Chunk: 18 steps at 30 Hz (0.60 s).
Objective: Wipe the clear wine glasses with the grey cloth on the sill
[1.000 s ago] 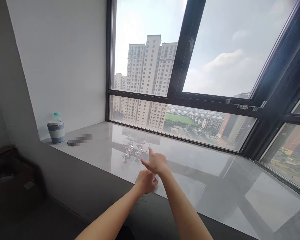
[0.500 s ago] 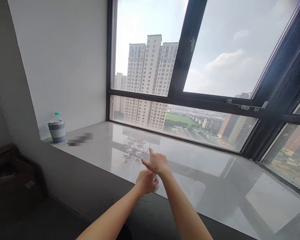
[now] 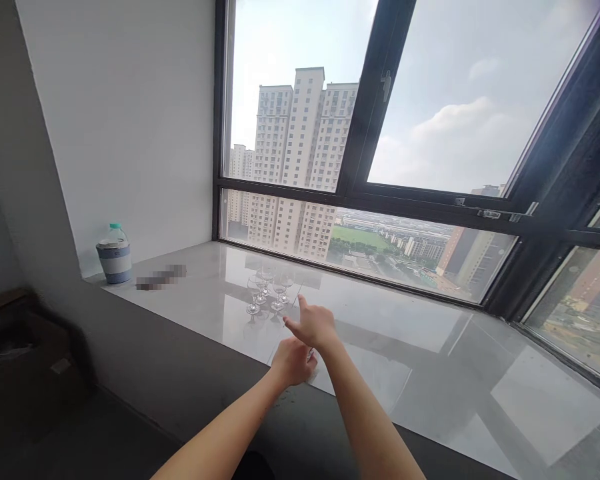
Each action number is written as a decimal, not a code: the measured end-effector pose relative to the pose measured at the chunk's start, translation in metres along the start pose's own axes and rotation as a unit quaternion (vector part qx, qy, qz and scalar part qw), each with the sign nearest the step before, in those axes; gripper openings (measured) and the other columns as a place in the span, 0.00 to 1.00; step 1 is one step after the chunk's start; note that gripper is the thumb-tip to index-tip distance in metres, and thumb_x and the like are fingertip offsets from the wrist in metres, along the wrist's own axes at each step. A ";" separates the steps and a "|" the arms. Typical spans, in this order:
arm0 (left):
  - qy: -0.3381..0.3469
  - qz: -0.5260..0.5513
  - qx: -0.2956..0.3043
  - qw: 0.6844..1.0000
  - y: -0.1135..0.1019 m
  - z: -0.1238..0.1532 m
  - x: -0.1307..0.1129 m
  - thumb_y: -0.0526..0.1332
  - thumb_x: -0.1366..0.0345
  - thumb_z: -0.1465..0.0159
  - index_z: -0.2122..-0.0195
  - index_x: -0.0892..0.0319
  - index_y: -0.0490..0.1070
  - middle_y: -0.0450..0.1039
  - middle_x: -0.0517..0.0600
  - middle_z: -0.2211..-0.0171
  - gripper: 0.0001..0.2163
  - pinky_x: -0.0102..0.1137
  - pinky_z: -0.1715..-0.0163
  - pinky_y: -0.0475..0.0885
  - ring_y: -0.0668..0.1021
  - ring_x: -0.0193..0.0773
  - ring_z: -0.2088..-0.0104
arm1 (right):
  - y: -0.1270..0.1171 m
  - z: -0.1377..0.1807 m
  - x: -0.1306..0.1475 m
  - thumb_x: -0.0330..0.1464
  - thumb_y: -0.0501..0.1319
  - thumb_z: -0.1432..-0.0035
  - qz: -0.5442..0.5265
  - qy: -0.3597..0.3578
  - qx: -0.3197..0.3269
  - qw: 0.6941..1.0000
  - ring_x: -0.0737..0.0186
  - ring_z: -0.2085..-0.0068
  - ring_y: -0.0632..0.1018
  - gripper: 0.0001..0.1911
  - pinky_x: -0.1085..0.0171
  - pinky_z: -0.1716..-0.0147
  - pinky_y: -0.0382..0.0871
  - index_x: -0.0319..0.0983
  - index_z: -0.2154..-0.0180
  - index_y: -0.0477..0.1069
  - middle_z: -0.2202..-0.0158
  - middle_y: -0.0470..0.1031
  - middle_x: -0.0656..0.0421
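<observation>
My right hand [image 3: 313, 325] hovers over the glossy stone window sill [image 3: 430, 373], thumb up and forefinger stretched to the left, holding nothing. Just under and in front of it is my left hand [image 3: 291, 363]. It is seen from the back with its fingers curled in, and what they hold, if anything, is hidden. Several clear stemmed glasses [image 3: 267, 292] stand in a tight group on the sill, a short way beyond my right forefinger and apart from both hands.
A plastic bottle with a green cap and a grey-blue wrap [image 3: 113, 255] stands at the sill's far left by the white wall. A small blurred object [image 3: 161, 277] lies beside it. A dark-framed window [image 3: 360, 193] closes the back; a dark ledge [image 3: 180, 380] fronts the sill.
</observation>
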<state>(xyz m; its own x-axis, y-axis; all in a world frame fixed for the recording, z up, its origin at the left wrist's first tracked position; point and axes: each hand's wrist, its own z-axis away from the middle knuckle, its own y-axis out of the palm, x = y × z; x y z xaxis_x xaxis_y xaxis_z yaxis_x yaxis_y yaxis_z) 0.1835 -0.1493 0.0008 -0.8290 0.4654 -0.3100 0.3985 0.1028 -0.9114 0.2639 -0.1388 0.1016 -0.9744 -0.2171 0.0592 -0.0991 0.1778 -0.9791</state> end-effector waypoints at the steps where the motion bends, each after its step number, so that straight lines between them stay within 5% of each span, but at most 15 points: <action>1: -0.001 0.000 0.001 1.000 0.000 0.000 0.000 0.54 0.64 0.38 0.53 0.55 0.70 0.77 0.54 0.59 0.13 0.37 0.60 0.69 0.77 0.47 0.58 | 0.000 0.000 0.000 0.54 0.49 0.41 -0.001 0.001 0.001 1.000 0.47 0.56 0.77 0.42 0.58 0.60 0.64 0.37 0.34 0.51 0.59 0.79 0.48; 18: 0.014 -0.008 -0.020 1.000 0.006 -0.002 0.004 0.54 0.65 0.38 0.53 0.55 0.70 0.77 0.54 0.59 0.13 0.36 0.61 0.68 0.77 0.48 0.58 | 0.005 -0.001 -0.002 0.53 0.49 0.41 0.003 -0.004 -0.013 1.000 0.47 0.56 0.78 0.41 0.57 0.59 0.63 0.37 0.35 0.52 0.60 0.79 0.48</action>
<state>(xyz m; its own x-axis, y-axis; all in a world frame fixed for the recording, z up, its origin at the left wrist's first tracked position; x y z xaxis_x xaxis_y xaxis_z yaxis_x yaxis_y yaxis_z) 0.1834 -0.1456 -0.0051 -0.8247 0.4874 -0.2870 0.4004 0.1447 -0.9048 0.2649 -0.1367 0.0972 -0.9731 -0.2245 0.0520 -0.0991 0.2037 -0.9740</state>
